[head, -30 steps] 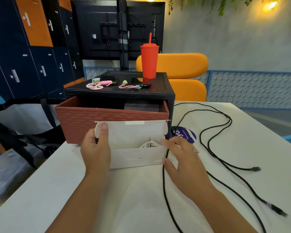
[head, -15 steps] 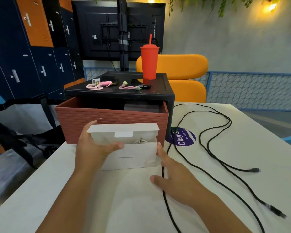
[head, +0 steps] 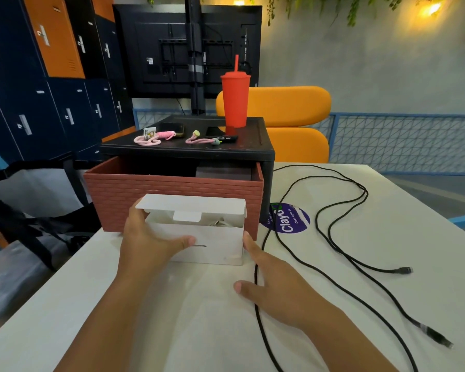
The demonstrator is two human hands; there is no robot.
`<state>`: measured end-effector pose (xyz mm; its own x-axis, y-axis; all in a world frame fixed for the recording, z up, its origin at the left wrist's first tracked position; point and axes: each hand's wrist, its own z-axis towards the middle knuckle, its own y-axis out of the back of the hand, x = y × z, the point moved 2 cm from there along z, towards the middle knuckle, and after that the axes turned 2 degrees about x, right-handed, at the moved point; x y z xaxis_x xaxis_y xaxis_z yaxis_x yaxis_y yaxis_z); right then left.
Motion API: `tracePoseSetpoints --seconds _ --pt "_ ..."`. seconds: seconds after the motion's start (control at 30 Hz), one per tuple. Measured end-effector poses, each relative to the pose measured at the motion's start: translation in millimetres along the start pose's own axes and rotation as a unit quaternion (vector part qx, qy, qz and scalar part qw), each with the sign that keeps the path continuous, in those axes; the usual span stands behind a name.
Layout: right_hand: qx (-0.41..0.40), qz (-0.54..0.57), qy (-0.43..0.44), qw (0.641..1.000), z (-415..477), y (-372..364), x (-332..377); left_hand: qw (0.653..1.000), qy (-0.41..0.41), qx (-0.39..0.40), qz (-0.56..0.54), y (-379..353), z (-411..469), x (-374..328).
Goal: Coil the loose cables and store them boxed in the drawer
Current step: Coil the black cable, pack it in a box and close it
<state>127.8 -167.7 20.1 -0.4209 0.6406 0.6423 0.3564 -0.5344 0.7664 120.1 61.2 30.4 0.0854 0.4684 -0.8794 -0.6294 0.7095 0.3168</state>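
Left grip [head: 151, 237]: clasps white box [head: 220, 248], thumb across front.
Right grip [head: 274, 280]: flat, fingers straight, resting over black cable [head: 399, 270].
Drawer [head: 172, 200]: pulled out, behind box.

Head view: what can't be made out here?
All in the head view:
- White box contents: half-closed lid hides all but a pale scrap.
- Drawer interior: its front wall and the black shelf above hide it.
- Black cable: one run leaves the bottom edge.
- Left hand fingers: behind the box.
- Pink items on the shelf: too small to identify.
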Motion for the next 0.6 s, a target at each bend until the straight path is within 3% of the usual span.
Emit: tracePoseSetpoints --seconds 0.2,0.37,0.5,0.6 --pt "-0.052 -0.060 -0.005 0.997 -4.6 21.2 1.4 0.998 0.042 -0.027 0.039 -3.4 -8.9 -11.2" --pt "-0.162 -0.077 -0.115 0.977 -13.7 60.4 -20.5 0.993 0.057 -0.102 0.033 -6.0 -32.3 -44.9" --pt "-0.183 -0.083 -0.229 0.952 -17.6 75.7 -54.7 0.972 -0.120 -0.187 0.075 -12.2 -51.5 -65.1" --pt "-0.194 -0.121 -0.296 0.927 -23.3 84.8 -75.5 0.945 -0.252 -0.170 0.121 -26.9 -62.7 -68.9"
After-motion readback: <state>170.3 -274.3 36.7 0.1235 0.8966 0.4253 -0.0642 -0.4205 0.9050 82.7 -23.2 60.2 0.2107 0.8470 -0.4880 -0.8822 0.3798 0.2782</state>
